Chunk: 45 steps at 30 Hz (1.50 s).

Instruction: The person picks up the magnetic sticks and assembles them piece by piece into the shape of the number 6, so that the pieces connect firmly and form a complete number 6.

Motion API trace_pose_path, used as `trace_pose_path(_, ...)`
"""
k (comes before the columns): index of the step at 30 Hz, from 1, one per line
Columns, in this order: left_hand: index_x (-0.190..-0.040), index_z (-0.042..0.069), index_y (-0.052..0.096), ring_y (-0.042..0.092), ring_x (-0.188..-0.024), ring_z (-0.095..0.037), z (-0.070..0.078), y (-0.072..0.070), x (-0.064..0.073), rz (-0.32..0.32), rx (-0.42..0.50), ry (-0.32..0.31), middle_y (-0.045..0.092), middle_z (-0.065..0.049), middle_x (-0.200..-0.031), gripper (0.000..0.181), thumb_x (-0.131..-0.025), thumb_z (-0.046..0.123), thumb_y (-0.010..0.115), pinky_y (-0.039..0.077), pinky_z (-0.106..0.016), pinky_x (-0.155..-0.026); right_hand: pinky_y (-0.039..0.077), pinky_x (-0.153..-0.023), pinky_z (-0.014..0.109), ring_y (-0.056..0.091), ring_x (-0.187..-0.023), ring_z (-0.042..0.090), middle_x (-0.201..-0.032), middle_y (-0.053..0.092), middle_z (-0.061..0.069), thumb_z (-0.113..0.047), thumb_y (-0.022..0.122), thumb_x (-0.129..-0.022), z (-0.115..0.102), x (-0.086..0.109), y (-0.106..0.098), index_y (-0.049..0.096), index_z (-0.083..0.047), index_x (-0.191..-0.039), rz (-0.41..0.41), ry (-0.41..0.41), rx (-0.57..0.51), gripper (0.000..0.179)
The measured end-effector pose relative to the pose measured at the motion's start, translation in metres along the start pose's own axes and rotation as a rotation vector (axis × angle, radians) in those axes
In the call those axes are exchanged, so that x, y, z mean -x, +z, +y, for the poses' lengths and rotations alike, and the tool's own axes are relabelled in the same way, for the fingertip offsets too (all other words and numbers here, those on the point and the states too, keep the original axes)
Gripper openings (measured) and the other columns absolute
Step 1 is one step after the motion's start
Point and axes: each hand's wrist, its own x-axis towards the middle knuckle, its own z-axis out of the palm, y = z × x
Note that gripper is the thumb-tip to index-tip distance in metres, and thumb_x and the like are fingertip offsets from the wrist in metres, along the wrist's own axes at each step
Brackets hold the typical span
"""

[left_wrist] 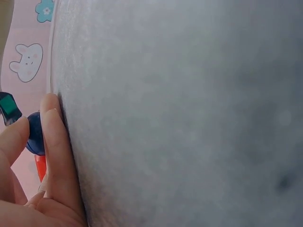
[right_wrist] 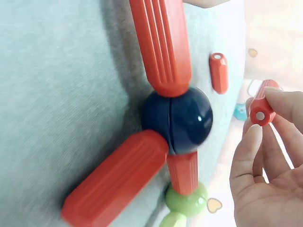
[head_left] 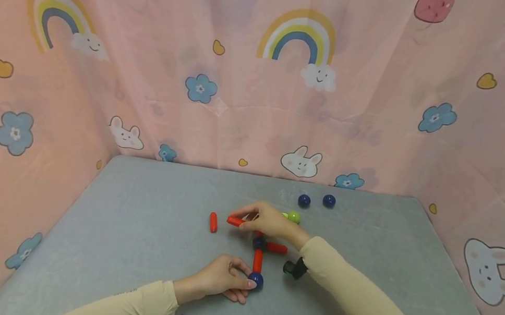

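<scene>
My left hand (head_left: 216,276) pinches a dark blue ball (head_left: 257,279) at the near end of a joined magnetic stick-and-ball piece. From that ball a red stick (head_left: 257,261) runs to a second dark blue ball (right_wrist: 182,120). Another red stick (right_wrist: 116,177) juts sideways from this second ball, and a third one (right_wrist: 183,172) leads on to a green ball (right_wrist: 187,201). Above the piece, my right hand (head_left: 269,219) holds a loose red stick (right_wrist: 264,106) between thumb and fingers, its round metal end showing. In the head view this hand partly hides the far part of the piece.
One more red stick (head_left: 213,222) lies on the grey table (head_left: 131,216), left of the right hand. Two dark blue balls, a left one (head_left: 304,201) and a right one (head_left: 329,201), sit toward the back. A patterned pink curtain (head_left: 237,124) surrounds the table.
</scene>
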Motion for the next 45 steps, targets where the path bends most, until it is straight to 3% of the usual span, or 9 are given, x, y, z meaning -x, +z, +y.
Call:
trace_pose_path(5, -0.106, 0.002, 0.064, 0.068, -0.057, -0.007, 0.0, 0.001, 0.0, 0.002, 0.003, -0.007, 0.072, -0.003, -0.069, 0.027, -0.088, 0.018, 0.076, 0.054, -0.018, -0.051, 0.05, -0.081, 0.026, 0.059, -0.093, 0.014, -0.12, 0.071, 0.005, -0.017, 0.074, -0.089, 0.002, 0.016, -0.008, 0.072, -0.019, -0.122, 0.037, 0.006, 0.007, 0.033)
trace_pose_path(17, -0.107, 0.001, 0.064, 0.068, -0.057, -0.007, 0.004, 0.001, 0.0, 0.013, -0.025, -0.001, 0.074, -0.007, -0.072, 0.029, -0.088, 0.018, 0.075, 0.056, -0.021, -0.053, 0.052, -0.071, 0.026, 0.06, -0.084, 0.016, -0.107, 0.072, 0.007, -0.015, 0.076, -0.086, 0.018, 0.062, -0.021, 0.074, -0.018, -0.117, 0.07, 0.053, 0.009, 0.031)
trace_pose_path(25, -0.107, 0.001, 0.064, 0.069, -0.058, -0.007, 0.004, 0.001, 0.0, 0.011, -0.028, -0.003, 0.074, -0.006, -0.071, 0.029, -0.088, 0.018, 0.076, 0.057, -0.021, -0.054, 0.051, -0.07, 0.022, 0.06, -0.084, 0.011, -0.112, 0.074, 0.003, -0.018, 0.077, -0.086, 0.034, 0.092, -0.01, 0.074, -0.022, -0.117, 0.061, 0.058, -0.001, 0.031)
trace_pose_path(32, -0.104, 0.002, 0.065, 0.069, -0.057, -0.008, 0.002, 0.001, -0.001, 0.024, -0.012, -0.009, 0.072, -0.005, -0.069, 0.026, -0.087, 0.017, 0.076, 0.056, -0.021, -0.052, 0.052, -0.071, 0.021, 0.059, -0.084, 0.009, -0.106, 0.072, 0.004, -0.017, 0.078, -0.085, 0.04, 0.111, 0.003, 0.075, -0.022, -0.113, 0.046, 0.053, -0.019, 0.028)
trace_pose_path(45, -0.104, 0.002, 0.065, 0.069, -0.057, -0.008, 0.001, 0.002, -0.001, 0.024, -0.01, -0.014, 0.073, -0.006, -0.071, 0.026, -0.087, 0.017, 0.076, 0.056, -0.021, -0.053, 0.055, -0.076, 0.02, 0.062, -0.091, 0.007, -0.112, 0.072, 0.006, -0.015, 0.077, -0.085, 0.046, 0.13, 0.017, 0.075, -0.017, -0.113, 0.001, 0.07, -0.063, 0.028)
